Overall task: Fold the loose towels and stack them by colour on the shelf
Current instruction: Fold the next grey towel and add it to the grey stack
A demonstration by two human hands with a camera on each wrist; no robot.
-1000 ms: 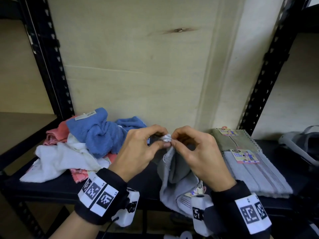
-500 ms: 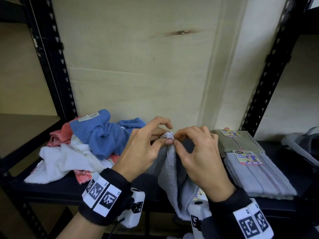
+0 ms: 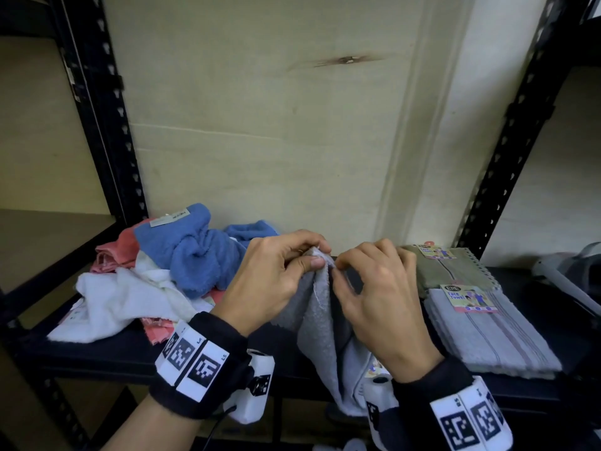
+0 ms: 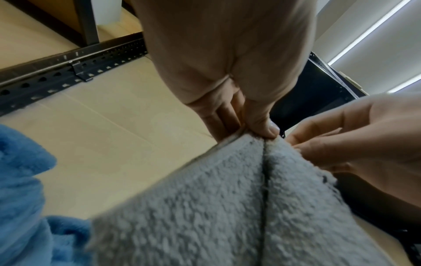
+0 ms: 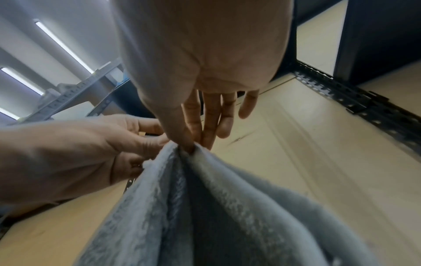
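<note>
Grey towel held up by one corner at the shelf front

The black shelf (image 3: 97, 356) was noted first, with a loose heap of towels (image 3: 182, 258) at its left and folded towels (image 3: 487, 327) at its right. Between them the grey towel (image 3: 322, 320) was held above the shelf edge, its long axis roughly vertical, the free end hanging past the shelf front. Its top edge was pinched by the left hand (image 3: 273, 281) between thumb and fingers, and by the right hand (image 3: 374, 294) just beside, the remaining right fingers spread. The cloth was judged soft, light and limp, not slippery; it is best taken at two corners of a short edge and spread taut.
</note>
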